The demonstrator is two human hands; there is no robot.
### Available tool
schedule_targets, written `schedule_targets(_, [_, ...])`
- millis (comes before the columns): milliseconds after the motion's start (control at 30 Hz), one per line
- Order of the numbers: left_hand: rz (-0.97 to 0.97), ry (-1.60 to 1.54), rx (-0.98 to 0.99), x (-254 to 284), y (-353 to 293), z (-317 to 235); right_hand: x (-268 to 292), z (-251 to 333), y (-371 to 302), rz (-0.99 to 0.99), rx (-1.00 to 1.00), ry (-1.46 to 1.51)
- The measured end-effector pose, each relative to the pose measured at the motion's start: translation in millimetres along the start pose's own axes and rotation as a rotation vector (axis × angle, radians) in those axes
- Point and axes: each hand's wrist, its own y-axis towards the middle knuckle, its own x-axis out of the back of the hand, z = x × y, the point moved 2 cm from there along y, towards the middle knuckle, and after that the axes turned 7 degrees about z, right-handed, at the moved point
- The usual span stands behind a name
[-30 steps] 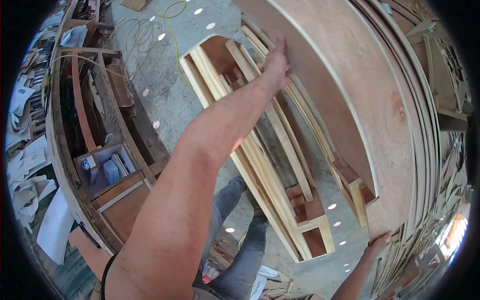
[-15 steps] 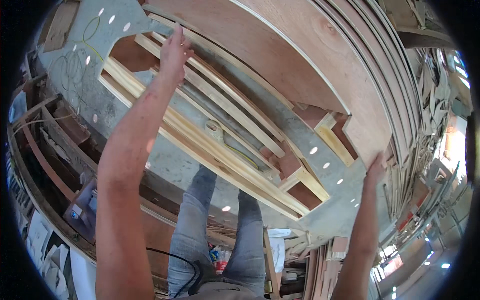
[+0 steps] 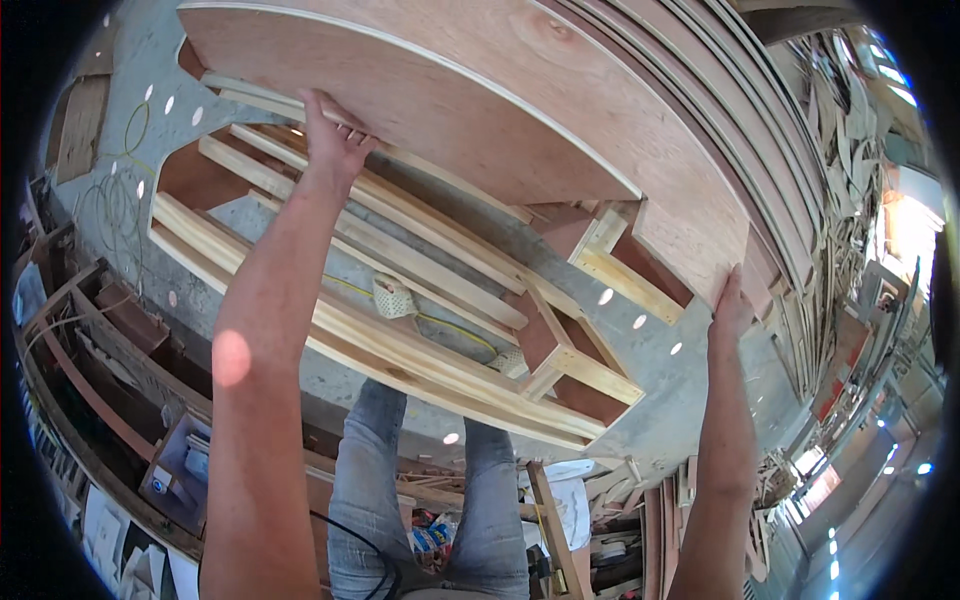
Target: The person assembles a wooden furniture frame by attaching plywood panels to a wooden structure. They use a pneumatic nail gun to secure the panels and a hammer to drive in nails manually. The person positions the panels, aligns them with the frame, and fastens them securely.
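Note:
A large pinkish plywood panel [image 3: 600, 130] with a pale edge stands across the far side, and a boxed part with pale battens [image 3: 625, 265] adjoins its lower right. My left hand [image 3: 337, 148] is at the panel's lower left part, its fingers bent against the wooden rail there. At the right end my right hand [image 3: 732, 308] is closed on the panel's corner edge. Nearer to me lies an open wooden frame [image 3: 440, 250] of long pale battens with plywood ends. A cream-coloured perforated object [image 3: 394, 297] with a yellow cord lies inside the frame.
More plywood sheets [image 3: 720, 110] stand in a row behind the panel. Timber scraps [image 3: 850, 170] are heaped at right. Loose cord [image 3: 110, 215] lies on the concrete floor at left, near a board [image 3: 85, 130]. A wooden shelf [image 3: 120, 320] with clutter is at lower left.
The view has shifted. More of the panel's left end shows, and my left hand has come from above the frame onto the panel's lower rail. My right hand stays at the right corner.

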Motion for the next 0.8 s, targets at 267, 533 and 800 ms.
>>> schedule_targets(267, [0.043,-0.038,-0.017,15.3,-4.5,4.4,13.7,11.0,-27.9,-0.023,0.117,0.317])
schedule_targets(533, [-0.008,-0.035,-0.065,1.8,-32.2,0.4,12.8,-18.4,-48.1,-0.128,0.180,0.251])
schedule_targets(800, [-0.270,0.014,0.031,12.6,-36.1,8.7,14.6,-2.2,-80.7,-0.050,0.053,0.174])
